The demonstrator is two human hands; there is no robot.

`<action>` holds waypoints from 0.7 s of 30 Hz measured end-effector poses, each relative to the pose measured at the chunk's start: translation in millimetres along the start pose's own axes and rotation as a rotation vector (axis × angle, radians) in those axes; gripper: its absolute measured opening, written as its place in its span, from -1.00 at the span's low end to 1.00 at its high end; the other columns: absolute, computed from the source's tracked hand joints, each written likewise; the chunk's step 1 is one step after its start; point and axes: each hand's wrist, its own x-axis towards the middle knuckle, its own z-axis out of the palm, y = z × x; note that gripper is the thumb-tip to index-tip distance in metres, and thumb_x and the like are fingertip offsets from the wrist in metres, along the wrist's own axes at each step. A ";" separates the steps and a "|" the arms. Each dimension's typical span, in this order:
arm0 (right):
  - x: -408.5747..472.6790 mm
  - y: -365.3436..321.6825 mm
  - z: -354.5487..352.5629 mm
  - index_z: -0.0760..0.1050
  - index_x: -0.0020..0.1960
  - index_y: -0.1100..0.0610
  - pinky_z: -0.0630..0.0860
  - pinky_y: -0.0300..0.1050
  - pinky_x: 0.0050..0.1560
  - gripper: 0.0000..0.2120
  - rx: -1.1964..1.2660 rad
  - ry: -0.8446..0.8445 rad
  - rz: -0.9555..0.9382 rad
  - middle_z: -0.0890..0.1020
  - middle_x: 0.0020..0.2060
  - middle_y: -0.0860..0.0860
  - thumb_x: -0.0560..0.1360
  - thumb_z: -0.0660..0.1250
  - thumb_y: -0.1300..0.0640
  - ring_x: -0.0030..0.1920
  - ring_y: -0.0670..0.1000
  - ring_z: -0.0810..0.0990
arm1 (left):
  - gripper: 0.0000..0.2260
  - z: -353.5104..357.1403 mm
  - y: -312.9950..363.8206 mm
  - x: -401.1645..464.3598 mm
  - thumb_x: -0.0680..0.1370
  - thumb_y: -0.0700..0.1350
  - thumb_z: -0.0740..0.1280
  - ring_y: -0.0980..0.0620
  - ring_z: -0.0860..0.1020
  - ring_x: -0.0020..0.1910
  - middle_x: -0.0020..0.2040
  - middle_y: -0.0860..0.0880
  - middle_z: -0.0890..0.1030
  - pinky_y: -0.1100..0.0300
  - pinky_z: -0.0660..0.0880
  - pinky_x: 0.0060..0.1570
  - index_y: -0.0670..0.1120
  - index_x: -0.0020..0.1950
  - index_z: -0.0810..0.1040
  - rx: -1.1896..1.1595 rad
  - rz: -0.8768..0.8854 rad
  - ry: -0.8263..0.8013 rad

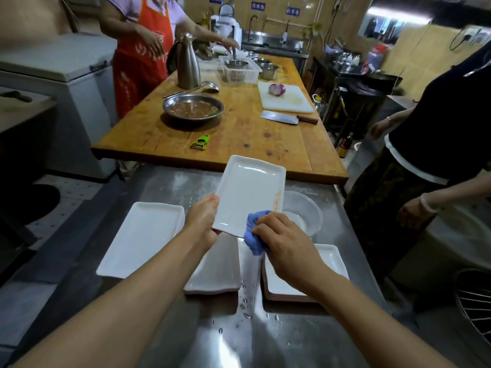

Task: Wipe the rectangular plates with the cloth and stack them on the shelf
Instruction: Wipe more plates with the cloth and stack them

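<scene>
Pinching the near-left edge of the white rectangular plate (248, 191), the left hand (203, 217) tilts it above the steel counter (265, 338) while the right hand (285, 245) clutches the blue cloth (253, 235) at its near-right corner; glossy, stiff, likely slippery wet, best held by the rim.

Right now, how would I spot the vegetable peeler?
Look at the long wooden table beyond the steel counter. Near its front edge, ahead of the round metal pan, lies the peeler. It is the only bright green thing there.
</scene>
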 end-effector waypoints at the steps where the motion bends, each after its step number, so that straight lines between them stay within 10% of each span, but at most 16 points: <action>1: -3.8 4.8 -1.6 0.56 -0.11 0.21 0.52 0.02 0.00 -0.85 -0.007 -0.003 -0.015 0.60 -0.10 0.09 0.36 0.34 0.38 -0.03 0.17 0.57 | -0.82 -1.8 2.0 1.2 0.58 -0.28 0.20 -0.07 0.56 -0.26 -0.18 -0.14 0.59 0.09 0.52 -0.17 -0.13 -0.16 0.53 0.030 0.003 0.002; 5: -8.5 20.0 -6.4 0.58 -0.13 0.20 0.48 0.03 0.11 -0.91 -0.067 0.044 -0.101 0.61 -0.10 0.09 0.39 0.41 0.33 0.02 0.15 0.58 | -0.85 -3.6 9.8 2.6 0.57 -0.27 0.23 0.02 0.62 -0.40 -0.32 -0.06 0.66 0.17 0.57 -0.37 -0.14 -0.12 0.57 0.114 -0.025 -0.038; 10: -12.2 24.3 -9.3 0.56 -0.20 0.22 0.49 0.00 0.08 -0.94 -0.104 0.132 -0.181 0.60 -0.19 0.10 0.42 0.39 0.34 -0.08 0.16 0.57 | -0.73 2.9 15.4 -3.7 0.59 -0.17 0.25 -0.12 0.56 0.01 0.16 -0.22 0.57 -0.03 0.48 0.10 -0.24 0.26 0.49 0.076 -0.114 -0.131; 15: -3.0 18.7 -15.2 0.57 -0.18 0.21 0.51 -0.05 -0.13 -0.89 -0.149 0.208 -0.118 0.60 -0.20 0.12 0.35 0.42 0.38 -0.15 0.16 0.56 | -0.85 22.4 8.8 -24.1 0.57 -0.15 0.27 -0.03 0.65 -0.28 -0.22 -0.15 0.67 0.09 0.58 -0.15 -0.22 0.01 0.54 -0.179 -0.155 -0.176; 21: -1.9 6.7 -8.5 0.58 -0.14 0.20 0.52 -0.05 -0.10 -0.93 -0.104 0.194 -0.161 0.61 -0.15 0.11 0.44 0.34 0.32 -0.10 0.14 0.56 | -0.81 36.3 -12.3 -34.4 0.64 -0.08 0.16 -0.09 0.56 -0.18 -0.05 -0.16 0.57 0.01 0.52 -0.15 -0.17 0.10 0.48 -0.114 -0.131 -0.078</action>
